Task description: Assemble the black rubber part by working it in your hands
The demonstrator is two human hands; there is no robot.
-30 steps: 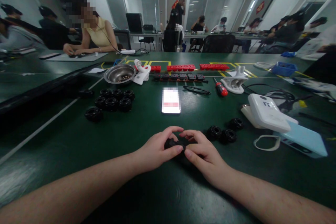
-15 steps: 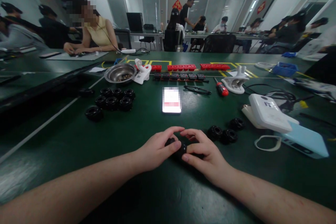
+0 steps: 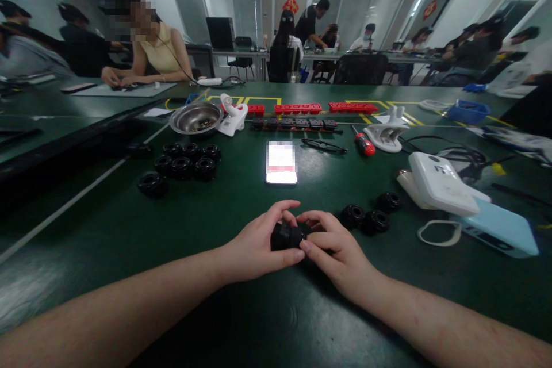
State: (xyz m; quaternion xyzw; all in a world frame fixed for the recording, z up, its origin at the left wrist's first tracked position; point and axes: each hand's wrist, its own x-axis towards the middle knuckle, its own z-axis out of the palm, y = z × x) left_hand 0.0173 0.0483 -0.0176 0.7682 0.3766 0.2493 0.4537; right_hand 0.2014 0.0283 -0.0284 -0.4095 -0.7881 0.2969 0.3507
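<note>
Part (image 3: 284, 237), black and glossy, sits between both hands, nearer than the phone (image 3: 282, 175) on the counter (image 3: 284, 322). Left hand (image 3: 254, 244) wraps around its left end; right hand (image 3: 338, 248) pinches its right end between thumb and forefinger. Expected handling: light, stiff, somewhat slippery. Recommended hold: palm around the wider left body, fingertips on the narrower right end.
</note>
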